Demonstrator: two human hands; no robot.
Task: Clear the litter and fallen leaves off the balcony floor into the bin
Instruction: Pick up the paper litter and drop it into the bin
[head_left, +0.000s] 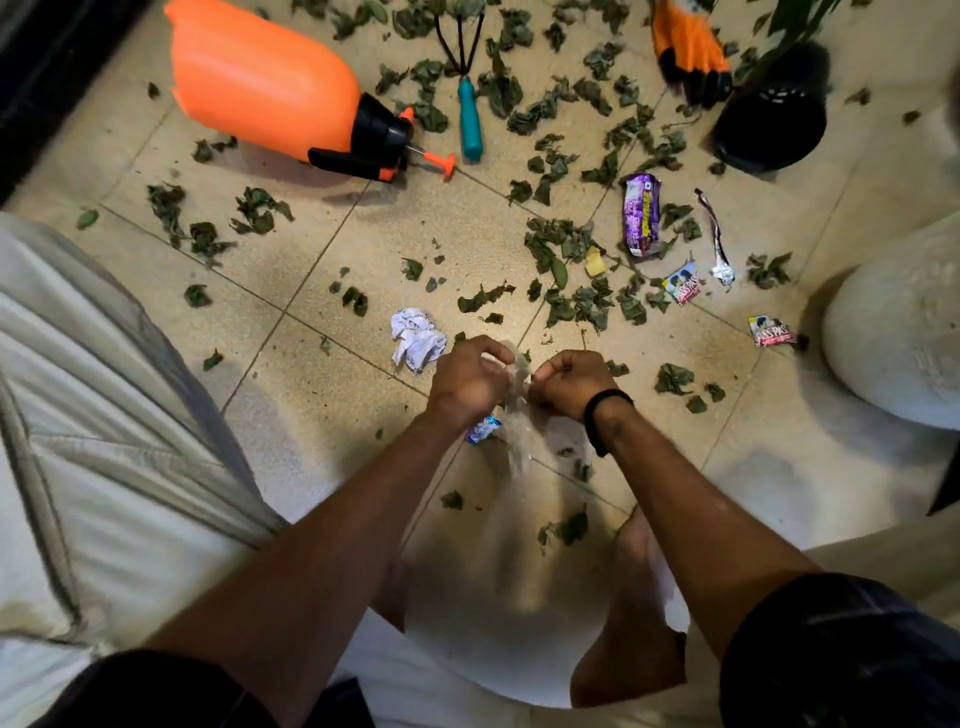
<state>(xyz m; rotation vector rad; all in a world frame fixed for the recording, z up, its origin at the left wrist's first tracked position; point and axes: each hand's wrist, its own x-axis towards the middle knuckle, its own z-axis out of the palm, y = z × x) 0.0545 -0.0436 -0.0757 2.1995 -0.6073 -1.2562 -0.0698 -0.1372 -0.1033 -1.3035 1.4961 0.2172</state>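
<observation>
My left hand (467, 376) and my right hand (569, 382) are close together above the tiled floor, both pinching a thin clear plastic bag (517, 410) that hangs blurred between them. Dry green leaves (571, 249) lie scattered over the tiles. Litter on the floor includes a crumpled white paper (417, 339) just left of my hands, a small blue wrapper (483, 429) under my left wrist, a purple wrapper (642, 214), a silver strip (717, 239) and two small printed sachets (683, 283) (771, 331). No bin is clearly visible.
An orange sprayer (260, 83) lies at the upper left beside a teal-handled hand rake (470, 114). Orange gloves (688, 47) and a black pot (771, 124) sit at the upper right. A white rounded pot (898, 332) stands right; pale fabric (93, 415) fills the left.
</observation>
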